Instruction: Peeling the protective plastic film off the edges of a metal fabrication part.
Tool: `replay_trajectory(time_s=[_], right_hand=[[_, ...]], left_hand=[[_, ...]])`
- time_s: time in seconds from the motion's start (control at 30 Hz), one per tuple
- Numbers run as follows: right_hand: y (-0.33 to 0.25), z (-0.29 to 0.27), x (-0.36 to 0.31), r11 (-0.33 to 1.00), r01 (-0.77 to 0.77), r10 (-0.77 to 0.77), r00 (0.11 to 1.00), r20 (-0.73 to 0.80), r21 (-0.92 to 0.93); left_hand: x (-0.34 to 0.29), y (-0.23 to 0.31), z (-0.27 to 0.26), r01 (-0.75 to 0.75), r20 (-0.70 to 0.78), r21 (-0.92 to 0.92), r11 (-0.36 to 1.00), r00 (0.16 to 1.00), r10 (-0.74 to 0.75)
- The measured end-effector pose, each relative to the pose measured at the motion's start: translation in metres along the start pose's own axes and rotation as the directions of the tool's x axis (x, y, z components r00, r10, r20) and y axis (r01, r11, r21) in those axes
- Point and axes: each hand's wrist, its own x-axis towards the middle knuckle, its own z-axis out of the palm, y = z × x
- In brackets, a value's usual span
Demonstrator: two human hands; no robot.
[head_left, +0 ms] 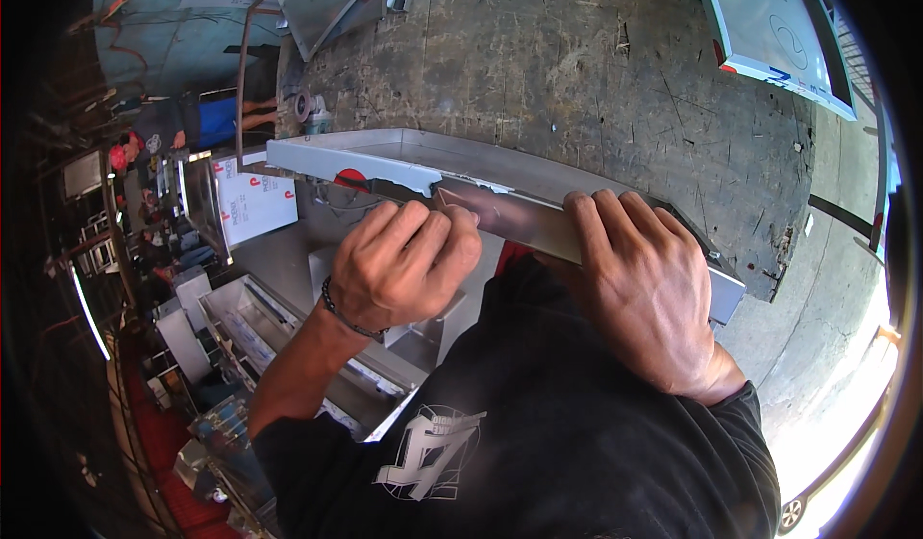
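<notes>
A long, shallow sheet-metal tray (534, 224) lies along the near edge of the worktable, its front wall facing me. White protective film (322, 162) with a red mark covers the left part of that wall and ends in a ragged tear. Right of the tear the metal is bare and shiny. My left hand (409, 255) is closed in a pinch at the torn film, just below the wall; its fingertips are partly hidden. My right hand (644, 284) grips the wall's right part, fingers bent over the top edge and thumb out of sight.
The worn worktable (538, 68) stretches ahead. An angle grinder (312, 114) sits at its left edge. Metal panels (332, 5) lie at the far left, and a film-covered panel (769, 29) at the far right. A metal trough (288, 347) stands lower left. Another person (159, 125) is farther left.
</notes>
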Motion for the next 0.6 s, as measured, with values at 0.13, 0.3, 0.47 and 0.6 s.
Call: replay_trajectory(time_s=[0.13, 0.3, 0.47, 0.6], right_hand=[[-0.001, -0.001, -0.001, 1.000, 0.004, -0.004, 1.000, -0.003, -0.003], [0.001, 0.001, -0.003, 1.000, 0.009, -0.010, 1.000, -0.020, -0.006], [-0.005, -0.003, -0.005, 1.000, -0.005, 0.004, 0.997, 0.071, 0.017], [-0.003, 0.000, -0.005, 1.000, 0.008, -0.008, 1.000, -0.009, -0.002]], left_hand=[[-0.006, -0.008, 0.002, -0.023, -0.002, 0.076, 0.997, 1.000, 0.023], [-0.001, -0.019, 0.001, 0.057, 0.060, 0.134, 0.989, 0.996, -0.065], [-0.013, -0.017, -0.010, -0.002, -0.107, 0.063, 0.998, 0.994, 0.009], [-0.004, 0.004, -0.008, -0.022, -0.020, 0.044, 0.999, 1.000, 0.023]])
